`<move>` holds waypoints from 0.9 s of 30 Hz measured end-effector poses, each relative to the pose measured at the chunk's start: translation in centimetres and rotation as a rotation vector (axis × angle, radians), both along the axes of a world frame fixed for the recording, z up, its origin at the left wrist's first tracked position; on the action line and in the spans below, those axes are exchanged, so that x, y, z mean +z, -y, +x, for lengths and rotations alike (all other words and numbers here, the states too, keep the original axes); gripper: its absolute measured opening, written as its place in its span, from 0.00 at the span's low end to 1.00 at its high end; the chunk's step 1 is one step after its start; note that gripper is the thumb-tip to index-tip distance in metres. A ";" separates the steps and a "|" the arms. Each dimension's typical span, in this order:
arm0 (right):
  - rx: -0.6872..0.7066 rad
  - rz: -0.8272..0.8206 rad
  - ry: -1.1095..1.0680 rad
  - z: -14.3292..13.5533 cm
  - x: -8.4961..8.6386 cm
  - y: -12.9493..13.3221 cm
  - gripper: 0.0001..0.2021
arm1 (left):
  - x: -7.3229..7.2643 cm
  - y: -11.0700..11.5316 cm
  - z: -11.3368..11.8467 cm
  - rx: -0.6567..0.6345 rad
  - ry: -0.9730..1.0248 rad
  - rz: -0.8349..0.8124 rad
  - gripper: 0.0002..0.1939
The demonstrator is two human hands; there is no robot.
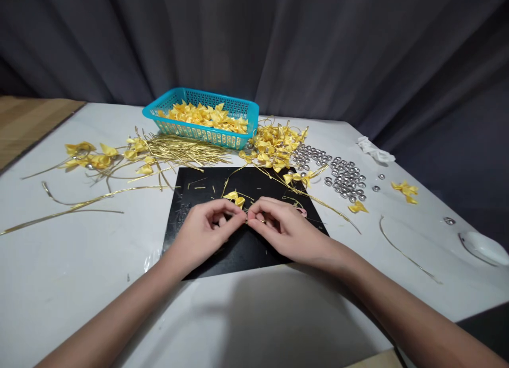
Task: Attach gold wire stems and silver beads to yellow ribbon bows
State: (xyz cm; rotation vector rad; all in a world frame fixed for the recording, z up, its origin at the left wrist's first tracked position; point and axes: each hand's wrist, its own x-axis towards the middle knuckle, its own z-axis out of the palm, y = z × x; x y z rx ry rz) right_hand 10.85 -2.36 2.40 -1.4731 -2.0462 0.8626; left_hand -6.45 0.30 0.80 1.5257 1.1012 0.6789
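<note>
My left hand (212,225) and my right hand (284,225) meet fingertip to fingertip above the black mat (191,251). Both are closed in a pinch on a thin gold cord, of which only a small piece shows between the fingers. Just beyond the fingertips is a yellow ribbon bow (235,198), with a length of gold cord curving up from it. Whether the bow hangs from the held cord or lies on the mat I cannot tell. Small gold cord clippings are scattered on the mat. Beside my right hand lies a pink-handled tool (304,212), partly hidden.
Behind the mat stands a blue basket (151,112) of yellow bows, with a bundle of gold cords (186,149) in front. A pile of corded bows (278,142) and silver heart-shaped pieces (345,177) lie right. A white dish-like object (483,247) sits at the right edge, with crumpled white tissue (376,150) farther back.
</note>
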 end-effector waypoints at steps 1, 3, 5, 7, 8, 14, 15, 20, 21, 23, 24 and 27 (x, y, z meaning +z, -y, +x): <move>0.009 0.008 0.006 0.0 0.1 0.0 0.05 | -0.1 -0.2 0.0 0.077 0.002 0.055 0.13; 0.026 0.006 0.012 0.1 0.4 0.1 0.05 | -0.6 -0.9 -0.2 0.217 -0.032 0.211 0.13; 0.052 0.001 0.022 0.0 0.5 0.1 0.05 | -1.2 -1.9 -0.3 0.251 -0.158 0.422 0.14; 0.072 0.008 0.036 0.0 0.6 0.1 0.05 | -1.9 -2.7 -0.3 0.159 -0.333 0.570 0.16; 0.076 0.015 0.041 0.0 0.6 0.1 0.05 | -2.1 -3.0 -0.3 0.104 -0.393 0.618 0.16; 0.048 0.024 0.041 0.1 0.8 0.2 0.06 | -2.1 -2.9 -0.1 0.015 -0.290 0.601 0.06; 0.045 0.016 0.042 0.1 0.8 0.2 0.06 | -1.9 -2.8 -0.1 0.008 -0.254 0.548 0.06; 0.041 0.033 0.037 0.4 0.8 0.2 0.06 | -1.3 -2.0 -0.4 -0.013 -0.093 0.262 0.07; 0.046 0.041 0.041 0.5 0.8 0.2 0.06 | -1.2 -1.8 -0.4 -0.004 -0.040 0.216 0.07; 0.058 0.044 0.063 0.6 0.9 0.3 0.05 | -1.1 -1.4 -0.4 0.018 0.044 0.121 0.09; 0.072 0.035 0.075 0.6 1.1 0.4 0.05 | -1.1 -1.2 -0.4 0.024 0.064 0.074 0.10; 0.191 -0.071 0.079 0.6 1.8 0.6 0.04 | -0.9 -0.8 -0.2 0.012 0.068 -0.015 0.13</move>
